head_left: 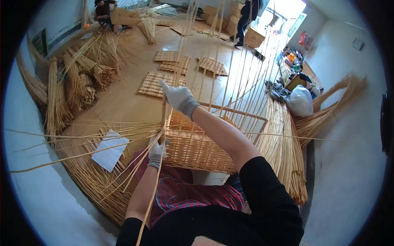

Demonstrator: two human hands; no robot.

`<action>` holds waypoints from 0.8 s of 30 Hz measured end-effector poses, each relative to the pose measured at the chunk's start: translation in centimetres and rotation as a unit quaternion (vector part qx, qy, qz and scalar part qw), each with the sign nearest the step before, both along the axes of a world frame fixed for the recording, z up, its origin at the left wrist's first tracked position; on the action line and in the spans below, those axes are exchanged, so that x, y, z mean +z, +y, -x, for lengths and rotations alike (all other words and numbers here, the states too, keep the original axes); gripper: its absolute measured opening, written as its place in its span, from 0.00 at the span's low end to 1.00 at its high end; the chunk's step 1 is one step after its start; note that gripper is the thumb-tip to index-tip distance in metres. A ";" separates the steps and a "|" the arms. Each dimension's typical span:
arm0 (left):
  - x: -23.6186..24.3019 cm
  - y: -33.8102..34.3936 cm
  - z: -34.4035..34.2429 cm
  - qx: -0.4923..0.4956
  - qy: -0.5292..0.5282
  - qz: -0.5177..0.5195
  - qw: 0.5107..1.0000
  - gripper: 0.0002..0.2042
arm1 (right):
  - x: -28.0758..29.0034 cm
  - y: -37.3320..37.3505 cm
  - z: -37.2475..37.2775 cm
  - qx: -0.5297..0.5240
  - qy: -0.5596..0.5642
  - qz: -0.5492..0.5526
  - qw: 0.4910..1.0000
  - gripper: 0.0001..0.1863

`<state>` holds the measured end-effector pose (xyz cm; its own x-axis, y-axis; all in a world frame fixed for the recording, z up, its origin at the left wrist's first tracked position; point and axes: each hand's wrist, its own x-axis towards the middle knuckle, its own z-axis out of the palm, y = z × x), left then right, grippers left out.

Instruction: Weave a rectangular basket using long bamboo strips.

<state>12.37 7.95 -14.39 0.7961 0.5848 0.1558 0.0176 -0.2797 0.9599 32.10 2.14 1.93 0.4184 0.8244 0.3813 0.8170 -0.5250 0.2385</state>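
A half-woven wicker basket (199, 151) rests against my lap, with long upright canes (211, 61) rising from it and a wooden bar (234, 110) across its frame. My right hand (178, 98), in a white-and-grey glove, is closed at the top of the basket's far left corner post (165, 112); most of its fingers are hidden. Lower down, my gloved left hand (156, 151) grips several loose wicker strands (141, 155) beside the near left corner. These strands fan out to the left, and one long strand runs down past my left forearm.
Woven panels (158, 84) lie on the floor ahead. Cane bundles (82, 82) stand at left, and more canes (283, 143) lie at right by a cluttered table (312, 76). A white sheet (110, 150) lies on canes. Two people (106, 14) are at the far side.
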 end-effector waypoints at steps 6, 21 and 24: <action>-0.6 1.6 -0.2 -0.021 0.046 -0.034 0.998 0.32 | -0.3 0.9 -0.7 0.039 -0.068 -0.047 0.996 0.08; 0.5 2.2 0.8 -0.059 0.038 0.115 0.991 0.33 | 4.9 3.7 -2.9 -0.091 0.080 -0.105 0.987 0.10; -4.7 2.1 -1.0 0.048 -0.042 -0.388 0.920 0.23 | 9.7 3.5 -5.1 -0.089 0.041 -0.134 0.986 0.11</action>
<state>13.32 10.05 -19.05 0.7129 0.3392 0.6138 0.0132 -0.8815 0.4719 37.23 5.65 11.62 0.5854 0.6098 0.5343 0.7172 -0.6968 0.0094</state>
